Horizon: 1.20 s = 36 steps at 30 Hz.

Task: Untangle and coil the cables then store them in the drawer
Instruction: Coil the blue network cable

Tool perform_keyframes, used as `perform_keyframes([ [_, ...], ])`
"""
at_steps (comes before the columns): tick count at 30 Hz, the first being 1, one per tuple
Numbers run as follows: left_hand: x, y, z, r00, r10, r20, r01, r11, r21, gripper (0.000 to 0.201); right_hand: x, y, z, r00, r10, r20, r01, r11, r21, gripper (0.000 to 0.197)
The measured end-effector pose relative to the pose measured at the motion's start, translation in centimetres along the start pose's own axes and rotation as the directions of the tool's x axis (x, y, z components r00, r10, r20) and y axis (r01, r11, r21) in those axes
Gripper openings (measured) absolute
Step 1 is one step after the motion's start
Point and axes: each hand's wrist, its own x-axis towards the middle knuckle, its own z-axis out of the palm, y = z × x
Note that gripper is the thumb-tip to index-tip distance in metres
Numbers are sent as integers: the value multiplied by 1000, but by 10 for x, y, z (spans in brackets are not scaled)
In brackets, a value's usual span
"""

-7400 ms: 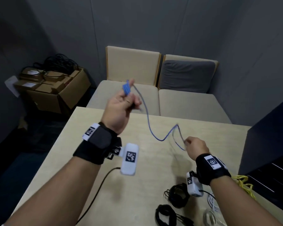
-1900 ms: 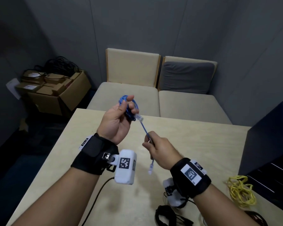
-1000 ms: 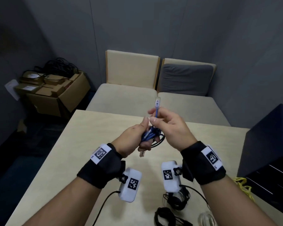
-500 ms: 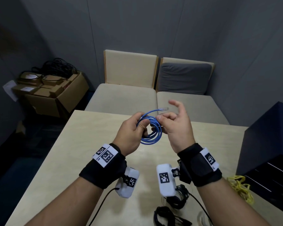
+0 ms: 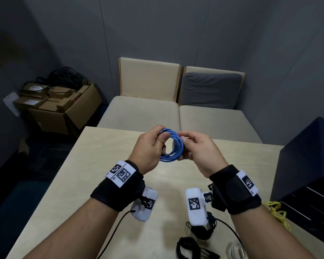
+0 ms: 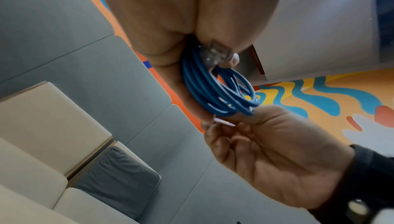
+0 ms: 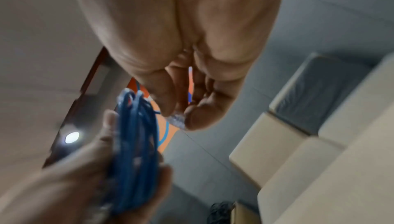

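A blue network cable (image 5: 169,158) is wound into a small ring of several loops, held above the light wooden table (image 5: 86,176). My left hand (image 5: 162,141) grips the ring's left side, thumb on top. In the left wrist view a clear plug (image 6: 215,54) lies pressed against the blue coil (image 6: 217,89) under that thumb. My right hand (image 5: 184,143) holds the ring's right side. In the right wrist view its fingertips pinch the other clear plug (image 7: 177,119) beside the blue coil (image 7: 136,143).
Black cable bundles (image 5: 190,247) lie at the table's near edge, with a clear cable (image 5: 236,249) and a yellow cable (image 5: 277,212) to their right. A dark blue cabinet (image 5: 307,156) stands at the right. Beige seats (image 5: 138,113) and cardboard boxes (image 5: 64,109) are beyond.
The loose tail of the blue cable has been wound in. The right hand, fingers spread half a second ago, now pinches the plug end against the coil, which is a tighter ring.
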Motion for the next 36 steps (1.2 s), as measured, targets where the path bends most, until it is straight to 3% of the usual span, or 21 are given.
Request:
perform_keyframes([
  [3, 1, 0, -1, 1000, 5, -29, -5, 1000, 13, 20, -6, -9, 6, 998, 17, 53, -27, 982, 189, 28],
  [8, 0, 1, 2, 1000, 9, -13, -9, 1000, 13, 18, -8, -12, 13, 996, -7, 87, -16, 966, 257, 12],
  [11, 1, 3, 1, 1000, -10, -7, 10, 1000, -21, 18, -7, -10, 12, 996, -48, 72, 40, 993, 108, 13],
  [14, 3, 5, -1, 999, -33, -39, 32, 999, -26, 21, -11, -11, 10, 992, -113, 61, 123, 970, -210, 33],
  [17, 6, 5, -2, 998, -68, -11, 68, 997, -46, 24, -14, -8, 10, 971, -230, 68, 236, 871, -432, 59],
  [19, 7, 4, -2, 996, -82, -18, 82, 996, -25, 23, -15, -3, 10, 941, -333, 60, 312, 784, -536, 64],
  [24, 7, 4, 2, 996, -71, -53, 73, 997, 29, 21, -13, 8, 13, 755, -650, 86, 445, 411, -796, 20],
  [26, 6, 5, 4, 995, -52, -91, 61, 993, 101, 21, -10, 12, 17, 739, -671, 60, 381, 342, -859, 24],
  [29, 7, 8, 8, 992, -15, -124, 35, 986, 164, 17, -6, 16, 24, 766, -643, -25, 290, 380, -879, 29],
  [32, 9, 10, 8, 989, -22, -144, 51, 978, 204, 20, -2, 13, 23, 797, -600, -66, 285, 470, -835, 20],
  [36, 9, 10, 3, 987, -100, -125, 112, 989, 100, 17, -5, -2, 5, 838, -541, 73, 419, 553, -720, 18],
])
